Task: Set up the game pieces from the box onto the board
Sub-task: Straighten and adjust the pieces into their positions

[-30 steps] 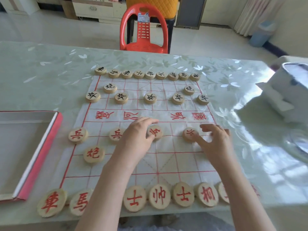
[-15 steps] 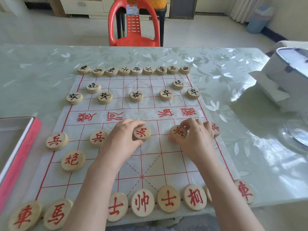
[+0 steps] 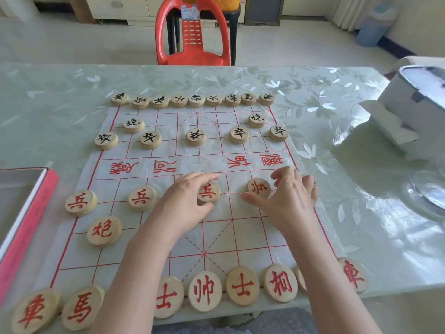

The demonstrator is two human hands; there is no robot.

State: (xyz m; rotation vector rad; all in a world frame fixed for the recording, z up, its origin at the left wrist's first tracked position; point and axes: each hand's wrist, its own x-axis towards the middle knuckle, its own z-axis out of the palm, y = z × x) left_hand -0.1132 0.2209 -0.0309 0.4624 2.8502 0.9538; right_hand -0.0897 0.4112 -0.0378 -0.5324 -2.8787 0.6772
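Note:
A white cloth board [image 3: 216,227] with a red grid lies on the table. Black-lettered wooden discs [image 3: 196,100] fill the far rows. Red-lettered discs [image 3: 204,291] line the near edge. My left hand [image 3: 185,206] pinches the middle red soldier disc [image 3: 208,192] between thumb and fingers on the soldier row. My right hand [image 3: 291,198] lies flat over the board's right side, its thumb touching another red soldier disc [image 3: 258,188] and its fingers spread; a disc may sit under the fingers, but it is hidden. The game box [image 3: 29,213] sits at the left edge.
Two more red soldiers [image 3: 80,202] and a red cannon [image 3: 104,230] stand on the left half. A white container [image 3: 419,104] and a glass dish [image 3: 431,191] sit on the right of the table. A red plastic chair [image 3: 192,34] stands beyond the far edge.
The view has shifted slightly. My left hand stays pinched on the middle soldier. My right hand has slid right off the fourth soldier, uncovering it.

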